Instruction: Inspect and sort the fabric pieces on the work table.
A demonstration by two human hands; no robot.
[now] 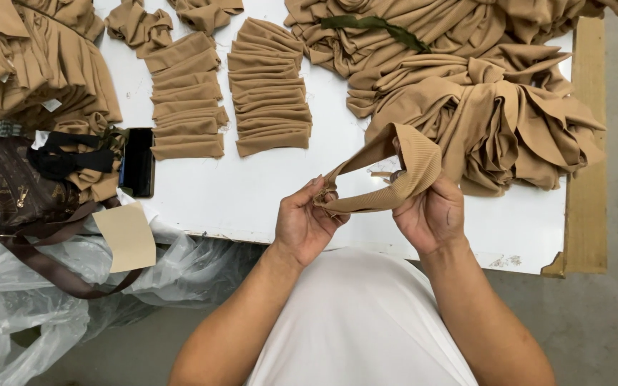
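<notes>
**Entry: ribbed tan band held over white counter, with surrounding stock**

1. White counter (266,193). Carried all the goods; its near edge ran just in front of the person's torso.

2. Heap of tan fabric (495,107), far right. Loose and tumbled, with a dark green strap (377,27) lying across its top. The heap reached to just behind the raised hands.

3. Pile of pleated tan pieces (37,64), far left, stacked thick.

4. Two rows of folded tan bands (266,89), centre, laid overlapping like shingles. The left row (184,100) ran parallel, just beside it.

5. Brown bag (8,186) and clear plastic sheeting (30,300), left of the counter edge; a dark phone-like slab (137,163) lay near.

6. Ribbed tan band (388,179), the item in hand. It was held above the near counter edge, clear of the surface, formed into a loop. Its long axis ran roughly left to right, rising slightly toward the right, where the folded end pointed up and away from the person.

7. Left hand (305,221). Its fingers were pinched closed on the band's left end.

8. Right hand (430,214). Its fingers were closed around the band's right side, the loop draped over them.

Risk, as judged: the left pinch took only the very tip, so the end could slip and the loop fall open. The heap close behind could also snag the raised fold.
</notes>
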